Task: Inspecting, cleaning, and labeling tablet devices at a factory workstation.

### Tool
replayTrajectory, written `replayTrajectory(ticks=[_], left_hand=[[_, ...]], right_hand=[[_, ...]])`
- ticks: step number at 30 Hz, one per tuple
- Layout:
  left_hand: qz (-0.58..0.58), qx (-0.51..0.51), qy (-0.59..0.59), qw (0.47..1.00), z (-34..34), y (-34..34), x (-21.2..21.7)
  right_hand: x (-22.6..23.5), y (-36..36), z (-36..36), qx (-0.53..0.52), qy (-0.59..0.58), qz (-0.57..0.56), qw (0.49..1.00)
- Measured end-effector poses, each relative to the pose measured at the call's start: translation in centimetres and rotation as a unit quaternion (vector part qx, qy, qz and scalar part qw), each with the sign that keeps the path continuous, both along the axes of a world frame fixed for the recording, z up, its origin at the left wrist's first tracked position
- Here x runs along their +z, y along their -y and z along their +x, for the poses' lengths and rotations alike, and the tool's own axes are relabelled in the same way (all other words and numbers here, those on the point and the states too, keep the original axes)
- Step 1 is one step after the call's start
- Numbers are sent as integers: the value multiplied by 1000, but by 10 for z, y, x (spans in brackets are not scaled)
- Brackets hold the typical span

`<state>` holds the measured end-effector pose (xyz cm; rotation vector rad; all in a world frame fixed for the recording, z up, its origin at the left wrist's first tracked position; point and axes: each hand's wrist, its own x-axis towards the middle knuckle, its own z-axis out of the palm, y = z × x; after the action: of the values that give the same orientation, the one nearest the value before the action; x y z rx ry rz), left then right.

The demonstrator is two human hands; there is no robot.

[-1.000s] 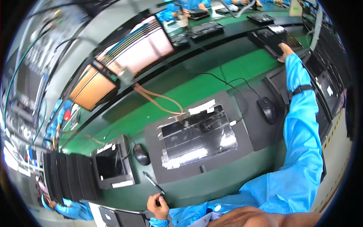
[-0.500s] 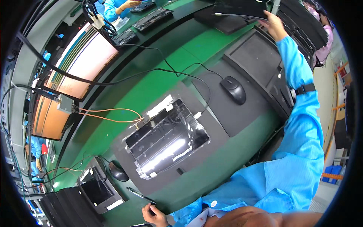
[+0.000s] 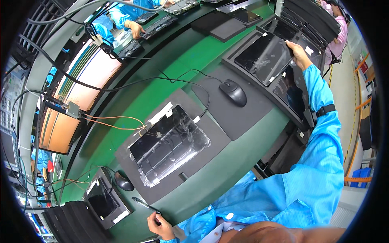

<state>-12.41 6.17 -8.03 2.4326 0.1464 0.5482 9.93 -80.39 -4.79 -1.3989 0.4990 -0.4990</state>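
My right hand [image 3: 300, 56] pinches the right edge of a flat glossy dark display panel [image 3: 261, 58], which lies over a black tray [image 3: 231, 60] at the right. Beside it in the tray is another dark panel [image 3: 291, 91]. Near the front edge, my left hand [image 3: 162, 227] is curled, its fingers at the end of a slim black pen [image 3: 144, 204]. In the middle, a large film-covered display panel [image 3: 170, 141] rests on a dark grey mat [image 3: 204, 152], with orange wires running to its upper edge.
A black mouse [image 3: 234, 93] sits on a grey pad [image 3: 251, 117]. Two lit monitors [image 3: 89, 73] stand at the left. A second mouse [image 3: 124, 181] and smaller panel [image 3: 101, 198] lie left. Loose cables cross the bench. A co-worker's hand [image 3: 135, 30] shows at the back.
My right hand has come down from the far edge, and its panel is now over the tray. Glossy panels show in the tray, which looked plain grey. My left hand stays beside the pen.
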Motion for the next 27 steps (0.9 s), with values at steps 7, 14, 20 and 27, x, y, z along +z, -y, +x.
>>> replayTrajectory(ticks=[7, 14, 20, 27], left_hand=[[33, 3, 11, 999, 4, 1, -6], [57, 24, 33, 998, 2, -5, -9], [68, 48, 34, 996, 4, 7, 0], [55, 15, 43, 997, 19, 6, -4]], right_hand=[[-3, -46, 38, -173, -210, -623, 733], [22, -117, 126, -77, -157, -523, 834], [-6, -91, 262, 169, -107, 19, 980], [-42, 23, 331, -150, -328, -34, 932]])
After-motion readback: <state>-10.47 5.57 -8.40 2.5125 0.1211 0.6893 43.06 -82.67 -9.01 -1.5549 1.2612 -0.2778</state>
